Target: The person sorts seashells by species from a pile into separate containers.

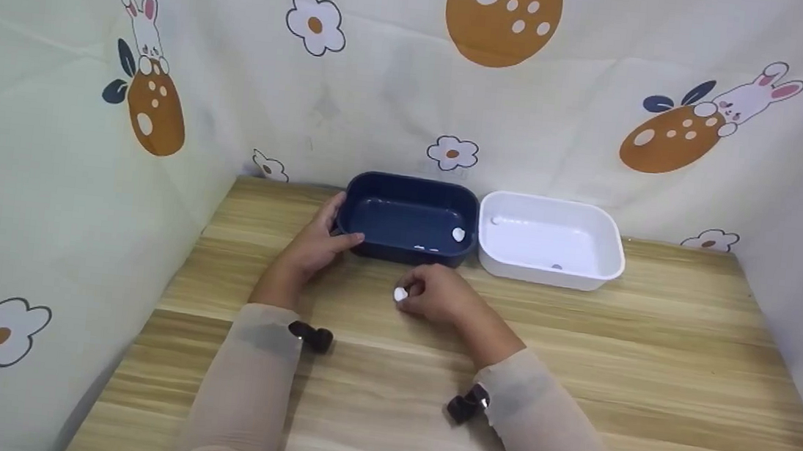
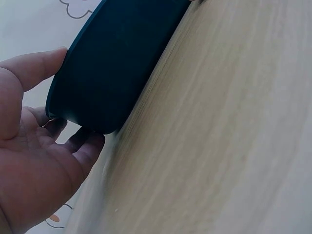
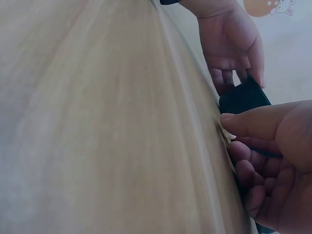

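A dark blue rectangular container [image 1: 399, 255] stands on the wooden table, with a small white lump [image 1: 458, 235] inside near its right end. My left hand [image 1: 312, 246] grips its left end, the thumb at the rim and the other fingers round the outer wall. In front of the container, my right hand [image 1: 441, 296] pinches a small white piece [image 1: 401, 295] between thumb and fingers, low over the table. In the right wrist view, the thumb and curled fingers mostly hide that piece.
A white rectangular container [image 1: 544, 274] stands right beside the blue one, with a small whitish piece [image 1: 495, 220] and a grey spot inside. Behind both hangs a patterned curtain [image 1: 383, 106]. The wooden table [image 1: 689, 371] stretches to the right and towards me.
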`<act>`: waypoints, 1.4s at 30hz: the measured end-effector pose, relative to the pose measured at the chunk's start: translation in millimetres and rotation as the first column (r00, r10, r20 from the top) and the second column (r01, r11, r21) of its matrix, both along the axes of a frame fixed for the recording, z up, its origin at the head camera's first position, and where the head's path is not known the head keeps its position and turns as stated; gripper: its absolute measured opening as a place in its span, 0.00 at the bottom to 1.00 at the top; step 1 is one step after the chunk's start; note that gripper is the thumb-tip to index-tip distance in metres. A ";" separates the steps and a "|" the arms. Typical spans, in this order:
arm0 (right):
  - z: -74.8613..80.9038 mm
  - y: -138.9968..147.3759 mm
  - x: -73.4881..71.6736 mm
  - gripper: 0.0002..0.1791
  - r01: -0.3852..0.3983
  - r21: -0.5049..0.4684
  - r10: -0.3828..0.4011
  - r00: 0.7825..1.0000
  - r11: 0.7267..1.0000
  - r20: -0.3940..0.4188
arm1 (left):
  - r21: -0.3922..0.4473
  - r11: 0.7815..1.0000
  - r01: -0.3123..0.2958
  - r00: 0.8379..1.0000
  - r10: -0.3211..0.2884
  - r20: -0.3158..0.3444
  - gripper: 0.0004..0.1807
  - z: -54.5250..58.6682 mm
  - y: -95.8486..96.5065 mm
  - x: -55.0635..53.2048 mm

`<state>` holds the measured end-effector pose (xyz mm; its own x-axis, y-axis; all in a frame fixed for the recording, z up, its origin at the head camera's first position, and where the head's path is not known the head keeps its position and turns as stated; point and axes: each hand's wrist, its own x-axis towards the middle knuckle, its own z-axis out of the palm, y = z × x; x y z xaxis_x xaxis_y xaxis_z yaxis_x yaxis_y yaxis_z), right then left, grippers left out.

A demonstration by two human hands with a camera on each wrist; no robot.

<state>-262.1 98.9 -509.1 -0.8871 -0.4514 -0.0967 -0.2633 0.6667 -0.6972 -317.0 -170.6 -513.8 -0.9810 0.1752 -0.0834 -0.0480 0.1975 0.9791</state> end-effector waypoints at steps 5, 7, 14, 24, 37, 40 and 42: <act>10.9 3.2 0.5 0.12 0.024 -0.044 -0.024 1.000 0.999 0.014 | -0.007 1.000 0.001 1.000 -0.001 0.001 0.54 -0.1 0.8 -0.3; 16.6 4.6 0.7 0.13 0.041 -0.061 -0.041 0.999 0.997 0.012 | -0.009 1.000 0.003 1.000 -0.003 0.002 0.54 0.2 1.3 -0.4; 36.2 10.5 1.7 0.16 0.101 -0.097 -0.100 0.995 0.990 0.019 | -0.004 1.000 0.002 1.000 -0.002 0.012 0.54 1.6 2.4 -0.6; 45.7 17.6 -7.9 0.17 0.182 -0.161 -0.185 0.983 0.970 -0.001 | 0.011 1.000 0.005 1.000 -0.005 0.013 0.53 0.9 -0.8 -0.9; 70.2 28.0 -38.3 0.19 0.258 -0.158 -0.258 0.966 0.953 0.015 | 0.023 1.000 -0.001 1.000 0.000 0.014 0.53 2.2 -0.5 1.0; 73.3 30.1 -43.3 0.19 0.265 -0.148 -0.267 0.964 0.953 0.006 | 0.015 1.000 -0.002 1.000 0.001 0.014 0.53 2.5 -0.3 1.1; 73.7 31.2 -45.9 0.19 0.266 -0.148 -0.270 0.963 0.953 -0.011 | 0.009 1.000 -0.002 1.000 0.002 0.011 0.53 2.7 0.0 0.9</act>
<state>-308.0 130.1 -435.4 -0.9788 -0.2040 -0.0192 -0.1115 0.6090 -0.7853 -316.1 -170.6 -511.2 -0.9804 0.1740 -0.0929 -0.0594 0.1883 0.9803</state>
